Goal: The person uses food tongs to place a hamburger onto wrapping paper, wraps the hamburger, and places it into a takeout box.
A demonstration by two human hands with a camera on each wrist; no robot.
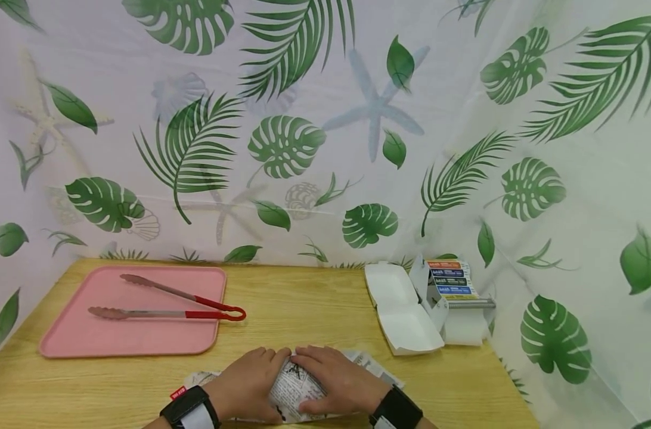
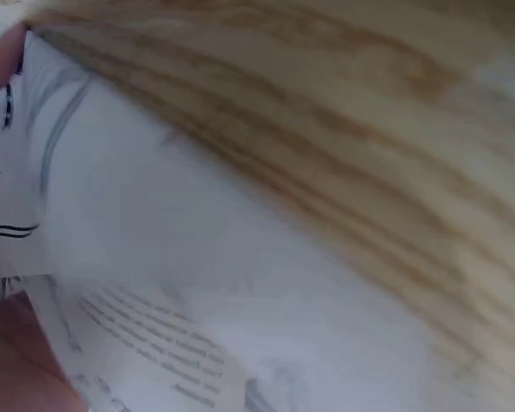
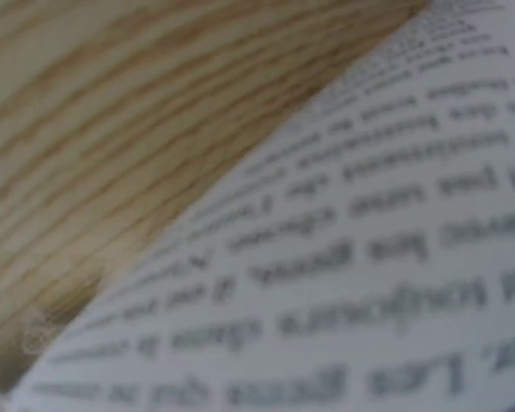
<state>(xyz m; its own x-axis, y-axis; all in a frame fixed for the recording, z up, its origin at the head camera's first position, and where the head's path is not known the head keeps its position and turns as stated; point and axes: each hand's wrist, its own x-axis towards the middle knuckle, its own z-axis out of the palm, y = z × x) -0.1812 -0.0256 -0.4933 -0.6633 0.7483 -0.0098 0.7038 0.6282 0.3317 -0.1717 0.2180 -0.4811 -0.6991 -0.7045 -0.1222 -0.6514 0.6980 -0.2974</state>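
Note:
Both hands cup a rounded bundle wrapped in newsprint-patterned paper (image 1: 297, 388) at the table's front edge in the head view. My left hand (image 1: 252, 384) grips its left side, and my right hand (image 1: 340, 381) holds the right side, fingertips almost meeting on top. Flaps of the paper stick out past both hands. Up close in the left wrist view, a pale paper flap (image 2: 197, 223) lies along the wood, with part of the hand at the left edge. Printed text on the paper (image 3: 343, 257) fills much of the right wrist view. What the paper wraps is hidden.
On the left lies a pink tray (image 1: 143, 342) bearing red-handled tongs (image 1: 197, 314), whose handle end overhangs its right edge. An open white takeaway box (image 1: 408, 328) stands back right, beside a dispenser (image 1: 462, 304) with colourful labels. A leaf-patterned sheet (image 1: 315, 208) hangs behind the table.

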